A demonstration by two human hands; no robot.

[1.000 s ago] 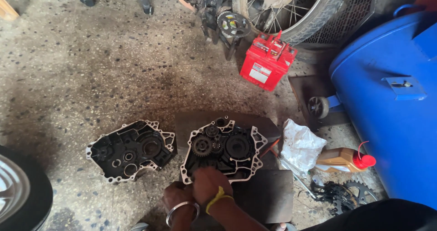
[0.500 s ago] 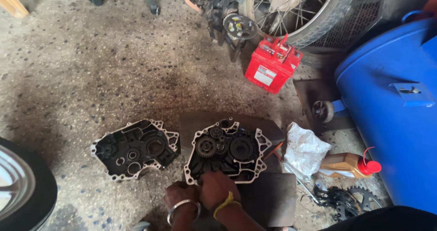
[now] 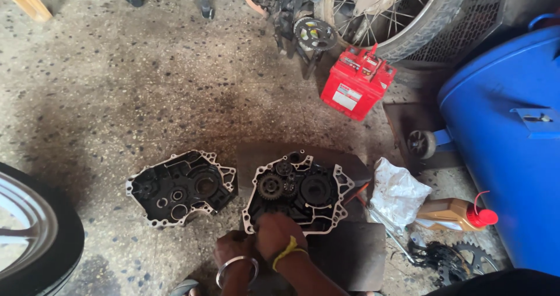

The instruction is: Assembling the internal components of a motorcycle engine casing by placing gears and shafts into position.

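Note:
A dark crankcase half with gears and a pale gasket rim lies on a brown board on the floor. My right hand, with a yellow band on the wrist, rests curled on its near edge. My left hand, wearing a silver bangle, is closed just beside the case's near left corner; what it holds is hidden. A second, emptier crankcase half lies on the floor to the left, apart from both hands.
A red battery stands beyond, by a motorcycle wheel and sprocket. To the right are a blue drum, white rag, oil bottle with red cap, and chain with sprocket. A tyre sits at left.
Both hands stay at the near edge of the geared case, the right one shifted slightly forward onto it. The view has drifted a little.

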